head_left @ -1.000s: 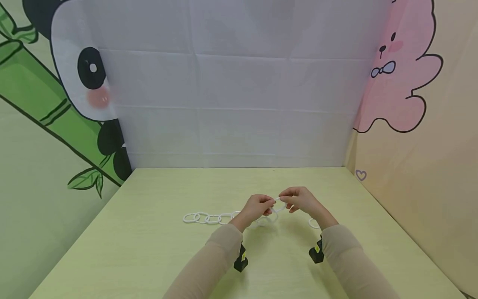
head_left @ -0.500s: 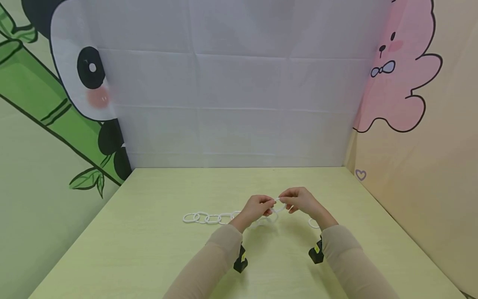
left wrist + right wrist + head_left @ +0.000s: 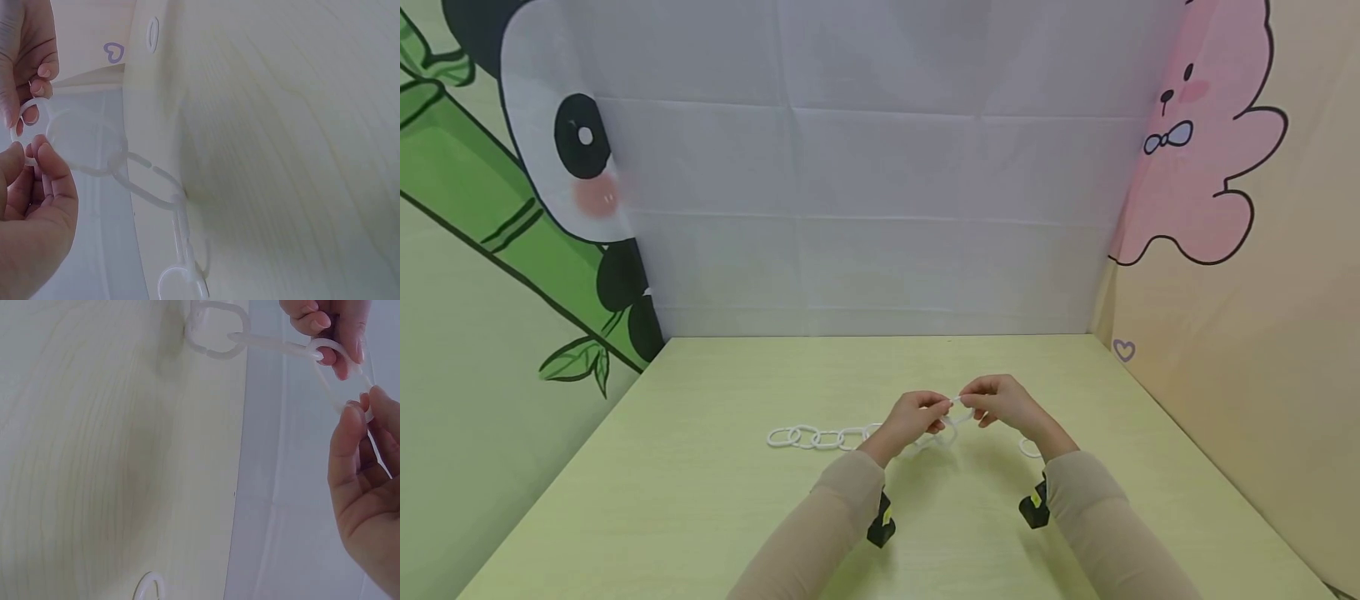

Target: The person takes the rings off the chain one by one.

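My left hand (image 3: 916,418) and right hand (image 3: 1003,400) come close together above the table. Between them is a white plastic chain link (image 3: 332,343), pinched by thumb and fingers on either side. From this link a white chain (image 3: 142,190) of oval links hangs down and left. Its far part, a row of links (image 3: 796,436), lies flat on the table; my left hand and forearm hide the middle. Small gaps show in some of the links. Fingertips cover part of the held link, so whether its ends meet I cannot tell.
One loose white link (image 3: 141,587) lies on the table, partly behind my right forearm in the head view. The pale wood table (image 3: 700,500) ends at a white backdrop (image 3: 880,250). Black wrist cameras (image 3: 1034,507) hang under both sleeves.
Both hands stay almost in the same place, holding the link. The left fingers shift very slightly; the chain on the table and the loose link stay put.
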The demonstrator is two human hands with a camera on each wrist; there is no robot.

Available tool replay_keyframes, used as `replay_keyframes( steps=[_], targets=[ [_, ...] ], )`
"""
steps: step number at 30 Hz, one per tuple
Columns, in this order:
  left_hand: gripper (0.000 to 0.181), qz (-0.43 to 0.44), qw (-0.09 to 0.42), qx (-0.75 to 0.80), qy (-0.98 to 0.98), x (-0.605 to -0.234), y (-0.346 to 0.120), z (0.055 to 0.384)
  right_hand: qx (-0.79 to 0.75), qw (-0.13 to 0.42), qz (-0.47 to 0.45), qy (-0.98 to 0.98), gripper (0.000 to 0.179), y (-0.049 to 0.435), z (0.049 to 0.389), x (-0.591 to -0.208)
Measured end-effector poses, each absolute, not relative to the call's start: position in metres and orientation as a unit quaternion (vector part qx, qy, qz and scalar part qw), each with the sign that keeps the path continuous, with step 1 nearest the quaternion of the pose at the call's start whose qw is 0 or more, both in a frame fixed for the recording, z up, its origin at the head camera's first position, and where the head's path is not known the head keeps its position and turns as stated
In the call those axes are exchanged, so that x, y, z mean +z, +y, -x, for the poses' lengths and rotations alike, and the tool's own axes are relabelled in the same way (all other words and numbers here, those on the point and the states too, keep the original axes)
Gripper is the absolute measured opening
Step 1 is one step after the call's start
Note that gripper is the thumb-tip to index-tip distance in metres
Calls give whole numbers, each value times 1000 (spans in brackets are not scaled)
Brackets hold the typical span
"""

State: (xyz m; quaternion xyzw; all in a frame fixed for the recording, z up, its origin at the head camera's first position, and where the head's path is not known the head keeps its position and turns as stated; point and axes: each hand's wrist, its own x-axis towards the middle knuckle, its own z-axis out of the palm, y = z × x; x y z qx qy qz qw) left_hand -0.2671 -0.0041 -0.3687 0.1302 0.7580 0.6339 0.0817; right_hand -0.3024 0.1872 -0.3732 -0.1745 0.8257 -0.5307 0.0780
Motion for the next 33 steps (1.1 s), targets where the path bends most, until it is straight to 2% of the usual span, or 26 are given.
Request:
replay_keyframes(
  steps=[9,17,23,33],
  targets=[
    [28,-134,79,630,761,-370,-3,268,-533,75,178,824,19,190,303,-372],
    [35,-128,75,631,761,-403,-1,296,-538,74,172,822,18,192,306,-370],
    [40,-120,83,618,773,-408,-4,298,-540,71,170,821,21,192,307,-368],
    [33,-117,105,605,781,-414,-7,299,-547,65,168,818,22,192,307,-365]
  ],
)
